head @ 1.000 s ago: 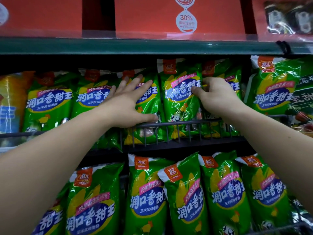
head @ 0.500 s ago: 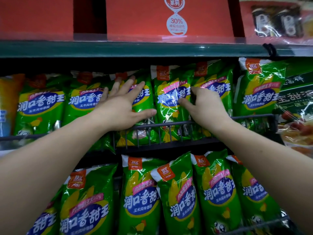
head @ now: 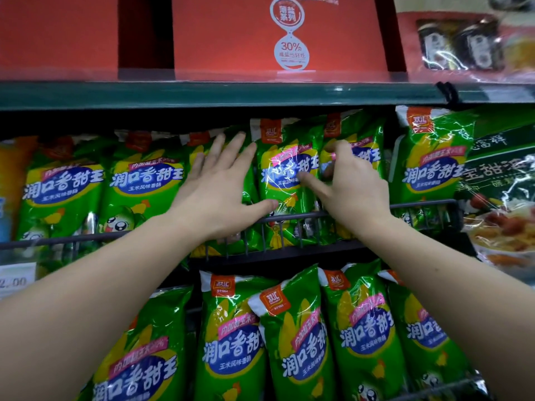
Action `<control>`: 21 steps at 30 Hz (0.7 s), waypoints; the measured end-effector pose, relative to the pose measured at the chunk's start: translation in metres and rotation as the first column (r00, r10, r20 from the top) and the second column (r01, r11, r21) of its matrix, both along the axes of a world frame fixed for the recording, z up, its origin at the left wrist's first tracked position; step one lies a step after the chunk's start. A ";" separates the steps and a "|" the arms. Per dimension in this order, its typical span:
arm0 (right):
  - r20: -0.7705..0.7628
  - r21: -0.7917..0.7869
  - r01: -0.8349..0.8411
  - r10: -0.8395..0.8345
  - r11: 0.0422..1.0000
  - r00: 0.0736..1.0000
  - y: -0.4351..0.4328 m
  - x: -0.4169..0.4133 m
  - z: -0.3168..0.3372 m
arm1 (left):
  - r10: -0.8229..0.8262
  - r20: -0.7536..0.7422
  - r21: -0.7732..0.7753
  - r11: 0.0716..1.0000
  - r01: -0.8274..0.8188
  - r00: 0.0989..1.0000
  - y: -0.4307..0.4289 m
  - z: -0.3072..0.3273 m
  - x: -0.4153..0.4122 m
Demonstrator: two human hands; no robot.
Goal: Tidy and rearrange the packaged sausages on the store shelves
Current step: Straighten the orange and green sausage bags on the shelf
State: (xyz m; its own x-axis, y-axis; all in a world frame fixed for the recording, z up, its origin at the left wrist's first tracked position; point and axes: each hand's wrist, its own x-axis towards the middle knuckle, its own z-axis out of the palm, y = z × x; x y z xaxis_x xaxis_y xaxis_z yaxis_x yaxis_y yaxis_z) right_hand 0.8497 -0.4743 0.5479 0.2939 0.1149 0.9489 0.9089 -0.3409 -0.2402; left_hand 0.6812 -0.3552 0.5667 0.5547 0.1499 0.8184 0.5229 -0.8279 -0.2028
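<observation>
Flat left hand [head: 220, 189] is pressing one glossy green plastic sausage pack [head: 198, 146]; right hand [head: 353, 192] is pinching its neighbour [head: 285, 169], whose slick film may slip free.

Your 1 head-worn wide-angle camera faces the store shelving head-on and close up: red boxes [head: 225, 36] fill the top of frame, the wire rail [head: 422, 203] crosses the middle, green sausage packs [head: 292, 337] crowd the bottom, and your left arm [head: 86, 299] and right arm [head: 463, 285] enter from the lower corners.

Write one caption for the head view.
Left hand presses and right hand grips green sausage packs behind a wire rail.
</observation>
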 end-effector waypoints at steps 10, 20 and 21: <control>0.223 -0.264 0.039 0.021 0.964 0.975 -0.011 0.014 -0.016 | -0.038 -0.120 0.054 0.998 0.044 0.992 -0.016 0.002 0.033; 0.221 -0.352 0.179 -0.105 0.919 0.970 -0.015 0.018 -0.006 | 0.056 -0.144 -0.036 0.997 -0.062 0.988 -0.007 -0.002 0.041; 0.217 -0.350 0.185 -0.113 0.918 0.970 -0.015 0.018 -0.006 | 0.055 -0.145 -0.036 0.997 -0.061 0.988 -0.007 -0.002 0.041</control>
